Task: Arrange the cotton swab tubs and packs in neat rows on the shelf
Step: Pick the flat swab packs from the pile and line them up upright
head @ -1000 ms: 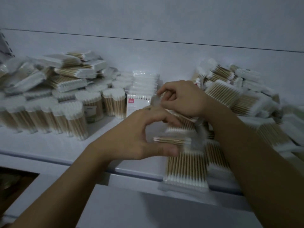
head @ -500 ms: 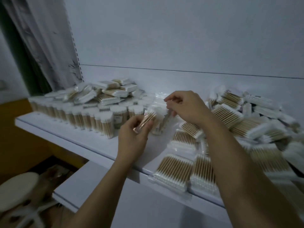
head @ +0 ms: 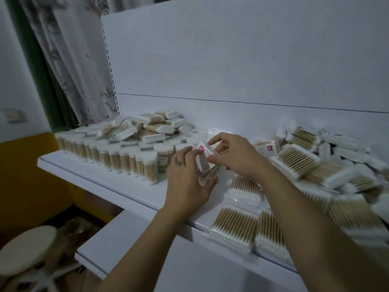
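Observation:
On the white shelf (head: 101, 175), clear tubs of wooden cotton swabs (head: 126, 159) stand upright in rows at the left, with flat packs (head: 151, 127) heaped on top of them. Loose flat packs (head: 294, 161) lie in a jumble at the right, and two packs (head: 233, 228) overhang the front edge. Both hands meet at the middle of the shelf on a small pack with a pink label (head: 203, 159). My left hand (head: 187, 180) cups its left side. My right hand (head: 233, 154) pinches its top and right side.
A white back panel (head: 231, 60) rises behind the shelf. A lower white shelf (head: 130, 239) juts out below. A round stool (head: 27, 247) stands at the bottom left, a patterned curtain (head: 73, 60) hangs at the upper left, and a yellow wall (head: 31, 175) lies beneath it.
The view has pulled back and swung left. My left hand has moved from a swab pack held near the tubs onto the pink-label pack, joining my right hand.

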Tool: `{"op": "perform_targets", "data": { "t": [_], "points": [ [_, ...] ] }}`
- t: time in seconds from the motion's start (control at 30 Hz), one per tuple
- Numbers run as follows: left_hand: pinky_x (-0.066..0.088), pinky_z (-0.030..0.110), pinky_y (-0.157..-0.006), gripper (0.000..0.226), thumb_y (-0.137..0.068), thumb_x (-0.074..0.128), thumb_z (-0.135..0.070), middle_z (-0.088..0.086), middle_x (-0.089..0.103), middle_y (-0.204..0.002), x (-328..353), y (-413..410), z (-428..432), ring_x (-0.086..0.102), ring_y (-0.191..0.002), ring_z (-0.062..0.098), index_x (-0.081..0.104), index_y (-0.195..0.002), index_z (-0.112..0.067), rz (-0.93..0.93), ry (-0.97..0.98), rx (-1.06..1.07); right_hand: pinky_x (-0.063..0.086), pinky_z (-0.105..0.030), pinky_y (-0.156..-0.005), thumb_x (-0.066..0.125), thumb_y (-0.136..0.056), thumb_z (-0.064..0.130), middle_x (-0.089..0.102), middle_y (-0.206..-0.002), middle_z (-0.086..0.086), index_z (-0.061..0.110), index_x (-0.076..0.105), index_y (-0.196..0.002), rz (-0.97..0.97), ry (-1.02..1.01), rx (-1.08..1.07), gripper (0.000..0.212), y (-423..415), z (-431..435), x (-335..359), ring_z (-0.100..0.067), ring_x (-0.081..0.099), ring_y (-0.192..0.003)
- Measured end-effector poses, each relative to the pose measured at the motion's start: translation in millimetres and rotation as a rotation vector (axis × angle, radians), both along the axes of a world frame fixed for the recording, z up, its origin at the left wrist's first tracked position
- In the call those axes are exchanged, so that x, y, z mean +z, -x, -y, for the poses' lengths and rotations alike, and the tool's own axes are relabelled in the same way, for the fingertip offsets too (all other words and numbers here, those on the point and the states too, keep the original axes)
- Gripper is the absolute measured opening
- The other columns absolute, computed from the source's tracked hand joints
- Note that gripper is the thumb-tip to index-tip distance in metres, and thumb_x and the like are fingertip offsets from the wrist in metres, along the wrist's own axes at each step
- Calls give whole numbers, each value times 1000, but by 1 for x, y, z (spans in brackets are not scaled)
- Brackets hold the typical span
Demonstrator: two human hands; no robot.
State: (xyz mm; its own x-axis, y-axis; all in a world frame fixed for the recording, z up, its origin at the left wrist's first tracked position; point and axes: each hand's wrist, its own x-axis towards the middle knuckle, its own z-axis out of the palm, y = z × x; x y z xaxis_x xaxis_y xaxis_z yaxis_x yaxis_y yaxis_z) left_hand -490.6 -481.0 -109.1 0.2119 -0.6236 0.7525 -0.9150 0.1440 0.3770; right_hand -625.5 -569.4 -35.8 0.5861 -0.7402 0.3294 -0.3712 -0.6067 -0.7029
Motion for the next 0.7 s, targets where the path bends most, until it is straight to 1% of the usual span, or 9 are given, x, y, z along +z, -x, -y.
{"op": "perform_targets", "data": {
  "t": [0.03,0.1,0.17,0.23,0.33,0.43,0.5,0.57,0.7],
  "points": [
    [39,37,-101,66,-76,72,-46,6,50,-132,0,-3,2,44,-122,24,49,-130,-15,24,-13,12,46,-22,-58,80,-79,27,67,-90,0,24,64,-107,-4,5,-11,33,-2,1,-1,-11,63,-73],
    [42,37,-97,65,-80,69,-46,4,54,-127,0,-10,7,49,-117,24,46,-132,-16,44,-48,38,47,-20,-58,82,-76,25,67,-92,-1,22,65,-102,-26,26,-45,32,-6,4,-6,-10,62,-73],
    [44,38,-93,64,-82,68,-43,6,55,-126,-2,-15,7,51,-114,26,43,-135,-16,24,-96,23,48,-20,-60,84,-74,27,66,-93,2,23,67,-98,-50,44,-70,30,-9,5,-11,-6,61,-74],
    [45,39,-89,57,-86,64,-41,6,53,-127,-5,-15,6,50,-112,26,43,-134,-20,35,-129,-7,48,-19,-63,83,-74,31,64,-94,6,24,68,-98,-80,73,-87,30,-11,6,-14,-3,59,-76],
    [45,36,-87,45,-86,65,-36,6,49,-131,-8,-14,9,49,-112,26,48,-125,-25,106,-108,-17,48,-21,-73,82,-75,39,61,-90,11,24,68,-104,-163,227,-168,36,-9,10,-12,-4,57,-80],
    [46,38,-87,46,-84,68,-40,10,46,-135,-12,-16,16,43,-119,28,49,-123,-26,137,-123,4,47,-22,-76,80,-73,50,56,-97,12,31,66,-108,-241,357,-209,42,-5,14,-9,-2,57,-83],
    [46,38,-81,45,-84,67,-45,9,47,-129,-16,-18,19,43,-113,28,48,-121,-27,105,-121,1,47,-22,-78,79,-75,44,55,-98,12,31,66,-109,-247,392,-198,38,-7,14,-11,-3,57,-85],
    [45,37,-79,42,-85,60,-48,4,51,-124,-19,-19,23,44,-111,26,46,-119,-29,138,-125,-7,47,-24,-82,76,-79,35,57,-99,11,30,67,-109,-244,420,-197,32,-8,14,-13,-5,58,-86],
    [48,40,-74,42,-83,61,-39,4,53,-113,-19,-18,21,48,-103,26,44,-119,-26,122,-163,-62,47,-26,-85,75,-80,30,59,-103,6,28,68,-110,-246,416,-194,31,-7,14,-16,-7,57,-90]
  ]
}}
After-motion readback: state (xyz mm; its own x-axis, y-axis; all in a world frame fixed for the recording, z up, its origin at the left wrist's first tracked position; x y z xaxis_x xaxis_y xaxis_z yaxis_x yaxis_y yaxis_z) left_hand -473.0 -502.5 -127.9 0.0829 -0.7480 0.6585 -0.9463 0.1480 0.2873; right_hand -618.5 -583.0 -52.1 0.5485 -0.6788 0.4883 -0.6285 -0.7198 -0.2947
